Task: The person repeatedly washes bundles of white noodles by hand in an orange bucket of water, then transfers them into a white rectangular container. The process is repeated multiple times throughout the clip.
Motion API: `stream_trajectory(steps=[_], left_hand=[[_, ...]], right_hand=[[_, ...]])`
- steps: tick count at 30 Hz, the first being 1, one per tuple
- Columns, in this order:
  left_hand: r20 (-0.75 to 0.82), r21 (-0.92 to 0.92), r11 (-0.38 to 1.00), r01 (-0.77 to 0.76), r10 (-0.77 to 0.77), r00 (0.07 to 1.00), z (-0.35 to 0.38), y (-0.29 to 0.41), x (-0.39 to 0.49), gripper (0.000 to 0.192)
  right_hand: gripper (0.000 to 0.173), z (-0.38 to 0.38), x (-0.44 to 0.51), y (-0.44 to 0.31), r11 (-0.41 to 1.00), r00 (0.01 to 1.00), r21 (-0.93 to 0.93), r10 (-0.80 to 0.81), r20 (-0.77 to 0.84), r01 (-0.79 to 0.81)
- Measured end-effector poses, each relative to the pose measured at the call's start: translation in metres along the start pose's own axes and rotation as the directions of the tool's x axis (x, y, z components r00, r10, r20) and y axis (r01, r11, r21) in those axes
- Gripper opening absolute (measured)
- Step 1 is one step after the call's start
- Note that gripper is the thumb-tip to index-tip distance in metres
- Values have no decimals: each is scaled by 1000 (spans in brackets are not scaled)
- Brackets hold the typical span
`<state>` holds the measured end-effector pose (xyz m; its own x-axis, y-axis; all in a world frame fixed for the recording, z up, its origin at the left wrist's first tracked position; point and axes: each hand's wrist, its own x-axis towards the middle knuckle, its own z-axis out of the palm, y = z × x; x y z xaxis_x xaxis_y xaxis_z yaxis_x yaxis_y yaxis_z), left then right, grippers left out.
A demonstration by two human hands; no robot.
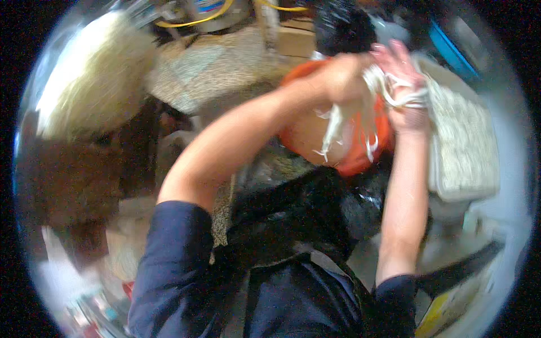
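Note:
Pale, wet-looking strands (374, 84), perhaps noodles or casings, hang between my hands above an orange tub (382, 131) of cloudy liquid. Several strands loop around my right hand (401, 80), whose fingers are spread and point away from me. My left hand (348, 78) is beside it, closed around part of the strands as far as the blur shows. A pale bunch (334, 129) dangles beneath it over the tub. To the right of the right hand stands a whitish rectangular tray (437, 186) filled with similar pale strands in rows.
A large pale yellowish bundle (105, 76) stands at the upper left above a dark brown shape. A metal container (211, 21) and a yellow hose (194, 21) lie at the top. Black plastic (342, 25) is behind the tub; a blue rim (452, 48) shows at the upper right.

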<state>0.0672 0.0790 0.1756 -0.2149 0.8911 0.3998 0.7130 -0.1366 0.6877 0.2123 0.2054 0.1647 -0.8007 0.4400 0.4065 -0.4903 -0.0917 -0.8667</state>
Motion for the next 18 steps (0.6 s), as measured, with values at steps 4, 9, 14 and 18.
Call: stream_trajectory(steps=[4, 9, 14, 18], left_hand=[[-114, -249, 967, -51, 23, 993, -6, 17, 18, 34], [-149, -702, 710, 52, -218, 965, -20, 31, 13, 17], [-122, -341, 933, 116, -166, 979, -26, -20, -12, 28], [19, -10, 998, 63, -63, 998, 2, -75, -37, 34]], right_hand=[[64, 19, -38, 54, 916, 932, -178, 363, -17, -360], [27, 12, -77, 131, 806, 787, 72, 589, -184, -587], [24, -38, -114, 155, 7, 704, -894, 619, -348, -448], [24, -44, -91, 119, -3, 787, -921, 517, -335, -390]])
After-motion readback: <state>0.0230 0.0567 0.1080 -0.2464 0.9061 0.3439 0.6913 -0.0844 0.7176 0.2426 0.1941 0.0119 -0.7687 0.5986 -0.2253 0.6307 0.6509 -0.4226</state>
